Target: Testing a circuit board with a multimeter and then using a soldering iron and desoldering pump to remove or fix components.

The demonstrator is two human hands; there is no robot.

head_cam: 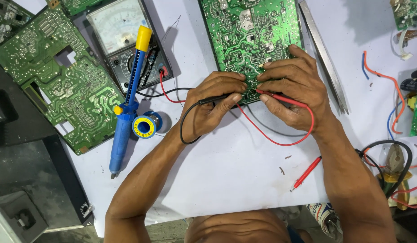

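Spread over a white tabletop [226, 171]: green circuit board [251, 40] at top centre, second board [60, 85] far left, analogue meter [123, 40] between them. Left hand [213, 105] pinching a black probe [217, 97], right hand [292, 90] pinching a red probe [280, 98], tips apparently touching the near edge of the centre board. Blue desoldering pump [127, 108] beside a solder spool [145, 126].

A circuit board [251, 36] lies at the bench's [244, 171] far edge, with both hands [213, 105] [292, 90] on its near edge. A meter [125, 40] and desoldering pump [127, 108] lie left of it, tweezers [323, 54] right.
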